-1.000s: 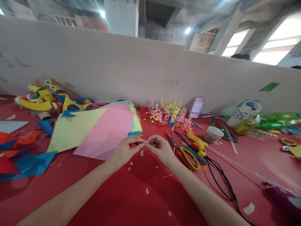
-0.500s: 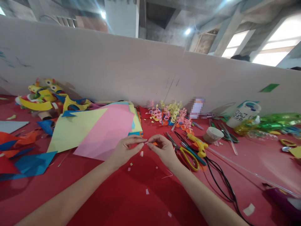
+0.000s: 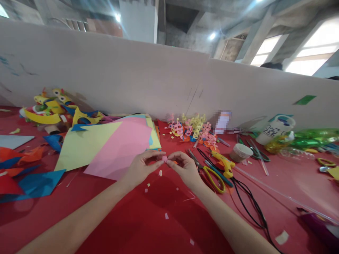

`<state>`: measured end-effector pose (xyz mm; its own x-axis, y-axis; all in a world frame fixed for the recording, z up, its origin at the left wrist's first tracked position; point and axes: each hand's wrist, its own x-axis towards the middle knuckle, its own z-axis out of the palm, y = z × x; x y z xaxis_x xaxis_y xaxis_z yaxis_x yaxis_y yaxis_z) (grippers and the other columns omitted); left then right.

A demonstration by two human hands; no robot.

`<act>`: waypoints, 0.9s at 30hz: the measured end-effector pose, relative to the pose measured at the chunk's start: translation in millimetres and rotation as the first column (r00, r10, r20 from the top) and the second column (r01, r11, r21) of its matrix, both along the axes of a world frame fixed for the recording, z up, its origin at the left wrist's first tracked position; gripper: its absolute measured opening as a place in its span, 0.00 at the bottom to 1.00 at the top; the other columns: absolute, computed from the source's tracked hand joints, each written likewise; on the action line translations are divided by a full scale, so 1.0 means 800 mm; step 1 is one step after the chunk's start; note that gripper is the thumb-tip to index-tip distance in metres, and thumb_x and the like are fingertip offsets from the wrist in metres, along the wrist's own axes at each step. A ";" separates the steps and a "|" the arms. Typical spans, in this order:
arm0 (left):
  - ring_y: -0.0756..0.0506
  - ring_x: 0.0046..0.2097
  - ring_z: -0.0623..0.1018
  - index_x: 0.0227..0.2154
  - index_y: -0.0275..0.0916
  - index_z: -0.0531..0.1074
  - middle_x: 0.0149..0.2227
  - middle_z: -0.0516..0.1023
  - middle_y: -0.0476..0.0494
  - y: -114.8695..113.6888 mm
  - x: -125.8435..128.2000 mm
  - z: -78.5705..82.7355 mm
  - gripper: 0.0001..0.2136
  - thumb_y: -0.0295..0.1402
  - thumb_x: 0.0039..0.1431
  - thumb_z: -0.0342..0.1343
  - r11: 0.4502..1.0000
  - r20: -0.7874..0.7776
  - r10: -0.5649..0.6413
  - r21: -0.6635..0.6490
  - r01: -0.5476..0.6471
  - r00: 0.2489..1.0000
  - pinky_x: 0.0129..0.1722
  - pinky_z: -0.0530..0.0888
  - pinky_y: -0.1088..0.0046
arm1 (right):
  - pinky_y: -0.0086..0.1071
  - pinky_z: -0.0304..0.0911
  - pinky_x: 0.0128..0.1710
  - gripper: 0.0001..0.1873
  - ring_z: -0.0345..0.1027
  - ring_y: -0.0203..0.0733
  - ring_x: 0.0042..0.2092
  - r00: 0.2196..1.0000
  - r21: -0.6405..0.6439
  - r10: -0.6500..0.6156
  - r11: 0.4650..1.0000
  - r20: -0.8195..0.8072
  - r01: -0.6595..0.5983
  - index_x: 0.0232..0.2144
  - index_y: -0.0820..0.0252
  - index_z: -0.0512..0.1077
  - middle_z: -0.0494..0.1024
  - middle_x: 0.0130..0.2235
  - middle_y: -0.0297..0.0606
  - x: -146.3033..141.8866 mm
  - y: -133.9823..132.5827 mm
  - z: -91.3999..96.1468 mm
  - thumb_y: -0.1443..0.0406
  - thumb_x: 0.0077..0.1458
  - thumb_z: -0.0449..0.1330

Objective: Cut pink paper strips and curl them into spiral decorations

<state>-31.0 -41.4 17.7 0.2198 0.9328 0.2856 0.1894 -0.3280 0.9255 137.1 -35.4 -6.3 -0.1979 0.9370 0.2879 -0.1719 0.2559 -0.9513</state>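
A small pink paper star (image 3: 165, 158) is pinched between the fingertips of both hands, above the red tabletop. My left hand (image 3: 144, 164) grips its left side with thumb and fingers closed. On the right side, the thumb and fingers of my right hand (image 3: 183, 165) are closed on it too. Small paper scraps (image 3: 160, 173) lie on the table below the hands. Just left of my left hand is a pink paper sheet (image 3: 116, 151), overlapping a pale yellow sheet (image 3: 76, 146). Scissors with yellow handles (image 3: 214, 179) rest beside my right hand.
Behind the hands stand pink and yellow paper curls (image 3: 196, 128). A yellow glue gun (image 3: 224, 164) with a black cord, a paper cup (image 3: 241, 152) and a white container (image 3: 275, 129) are on the right. Blue paper pieces (image 3: 42, 183) lie left. A white partition (image 3: 132, 74) borders the table.
The pink paper piece has turned between the fingertips, so its flat, star-like face now shows instead of a thin edge. Both hands stay in nearly the same place.
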 end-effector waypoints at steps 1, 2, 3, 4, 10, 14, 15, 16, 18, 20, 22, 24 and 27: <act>0.46 0.39 0.76 0.36 0.41 0.76 0.36 0.79 0.45 0.000 0.000 0.000 0.09 0.33 0.50 0.58 1.000 -0.004 -0.002 -0.011 0.002 1.000 0.43 0.72 0.68 | 0.29 0.64 0.35 0.07 0.68 0.34 0.31 1.000 -0.007 -0.001 1.000 -0.004 0.001 0.28 0.58 0.70 0.74 0.29 0.31 -0.001 0.000 0.000 0.63 0.45 0.64; 0.46 0.40 0.76 0.36 0.41 0.76 0.37 0.79 0.45 0.000 0.000 -0.001 0.09 0.33 0.51 0.58 1.000 -0.011 -0.004 -0.018 0.004 1.000 0.44 0.71 0.68 | 0.29 0.64 0.35 0.07 0.68 0.34 0.31 1.000 -0.016 -0.002 1.000 -0.010 0.002 0.28 0.58 0.70 0.74 0.29 0.31 -0.001 0.000 0.000 0.63 0.45 0.64; 0.46 0.40 0.76 0.35 0.42 0.77 0.37 0.79 0.45 0.001 -0.001 -0.002 0.08 0.33 0.51 0.58 1.000 -0.018 -0.007 -0.023 0.007 1.000 0.44 0.71 0.68 | 0.29 0.64 0.34 0.08 0.68 0.34 0.31 1.000 -0.028 -0.002 1.000 -0.020 0.001 0.28 0.58 0.70 0.74 0.29 0.31 -0.002 0.000 -0.001 0.63 0.45 0.64; 0.46 0.40 0.76 0.35 0.42 0.77 0.37 0.79 0.46 0.001 -0.001 -0.002 0.08 0.33 0.51 0.58 1.000 -0.022 -0.009 -0.029 0.008 1.000 0.45 0.71 0.68 | 0.29 0.64 0.34 0.08 0.68 0.33 0.30 0.999 -0.043 0.000 0.999 -0.033 -0.002 0.28 0.58 0.70 0.74 0.28 0.31 -0.003 0.000 -0.001 0.62 0.45 0.65; 0.46 0.41 0.77 0.34 0.42 0.78 0.38 0.80 0.46 0.003 0.000 -0.004 0.08 0.34 0.50 0.59 0.993 0.038 -0.015 -0.118 0.020 0.999 0.45 0.71 0.69 | 0.29 0.65 0.33 0.12 0.68 0.33 0.29 0.992 -0.179 0.013 0.983 -0.128 -0.036 0.28 0.58 0.70 0.74 0.28 0.30 -0.006 0.001 -0.004 0.60 0.41 0.66; 0.46 0.43 0.76 0.34 0.43 0.78 0.38 0.81 0.47 0.003 0.001 -0.009 0.08 0.34 0.49 0.60 0.979 0.122 -0.004 -0.201 0.029 0.993 0.47 0.70 0.69 | 0.30 0.65 0.33 0.13 0.68 0.33 0.28 0.995 -0.202 -0.002 0.979 -0.098 -0.018 0.27 0.58 0.70 0.74 0.27 0.30 -0.006 0.001 -0.002 0.60 0.39 0.67; 0.46 0.43 0.76 0.34 0.43 0.78 0.38 0.81 0.47 0.004 0.001 -0.010 0.09 0.34 0.48 0.61 0.975 0.143 0.001 -0.222 0.031 0.990 0.47 0.70 0.69 | 0.30 0.65 0.33 0.13 0.68 0.34 0.28 0.996 -0.202 -0.005 0.979 -0.094 -0.014 0.27 0.58 0.70 0.74 0.27 0.30 -0.006 0.001 -0.002 0.59 0.39 0.67; 0.46 0.43 0.76 0.34 0.43 0.78 0.38 0.81 0.47 0.004 0.002 -0.011 0.09 0.34 0.48 0.61 0.970 0.164 0.007 -0.242 0.034 0.987 0.47 0.70 0.69 | 0.30 0.65 0.33 0.14 0.68 0.34 0.28 0.996 -0.202 -0.008 0.979 -0.093 -0.011 0.27 0.58 0.70 0.74 0.27 0.30 -0.006 0.001 -0.002 0.59 0.39 0.67; 0.46 0.42 0.76 0.33 0.42 0.78 0.37 0.81 0.47 0.005 0.003 -0.013 0.09 0.35 0.47 0.62 0.961 0.196 0.017 -0.275 0.038 0.980 0.47 0.69 0.69 | 0.30 0.66 0.33 0.13 0.69 0.34 0.28 0.995 -0.202 -0.014 0.979 -0.102 -0.007 0.27 0.58 0.69 0.75 0.26 0.31 -0.007 0.001 -0.002 0.60 0.39 0.67; 0.46 0.41 0.76 0.33 0.41 0.78 0.36 0.81 0.46 0.005 0.004 -0.015 0.09 0.35 0.47 0.62 0.954 0.221 0.021 -0.295 0.046 0.975 0.46 0.69 0.69 | 0.30 0.66 0.33 0.13 0.69 0.34 0.28 0.994 -0.188 -0.023 0.982 -0.110 0.002 0.27 0.58 0.69 0.75 0.26 0.31 -0.008 0.001 -0.003 0.60 0.40 0.67; 0.46 0.40 0.76 0.33 0.41 0.79 0.36 0.81 0.45 0.004 0.005 -0.017 0.09 0.35 0.47 0.62 0.948 0.253 0.019 -0.313 0.063 0.967 0.46 0.69 0.70 | 0.31 0.66 0.33 0.12 0.70 0.35 0.28 0.993 -0.165 -0.035 0.986 -0.113 0.016 0.27 0.58 0.69 0.75 0.27 0.31 -0.010 -0.001 -0.004 0.60 0.41 0.66; 0.46 0.40 0.76 0.33 0.40 0.79 0.36 0.81 0.45 0.004 0.005 -0.020 0.09 0.34 0.47 0.63 0.938 0.302 0.023 -0.336 0.084 0.953 0.46 0.69 0.70 | 0.31 0.66 0.33 0.10 0.70 0.35 0.29 0.993 -0.137 -0.055 0.990 -0.105 0.040 0.28 0.58 0.69 0.74 0.27 0.31 -0.011 -0.003 -0.004 0.61 0.43 0.65; 0.47 0.40 0.76 0.32 0.40 0.79 0.35 0.81 0.46 0.003 0.007 -0.021 0.09 0.34 0.45 0.64 0.922 0.371 0.040 -0.372 0.109 0.928 0.45 0.69 0.72 | 0.31 0.66 0.34 0.08 0.69 0.35 0.29 0.993 -0.091 -0.095 0.992 -0.072 0.089 0.28 0.58 0.68 0.73 0.27 0.31 -0.013 -0.006 -0.003 0.62 0.46 0.63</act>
<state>-25.7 -39.1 0.6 0.2035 0.9788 -0.0220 -0.1902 0.0616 0.9798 126.4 -40.5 -8.9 -0.0902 0.9724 0.2152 -0.2242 0.1907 -0.9557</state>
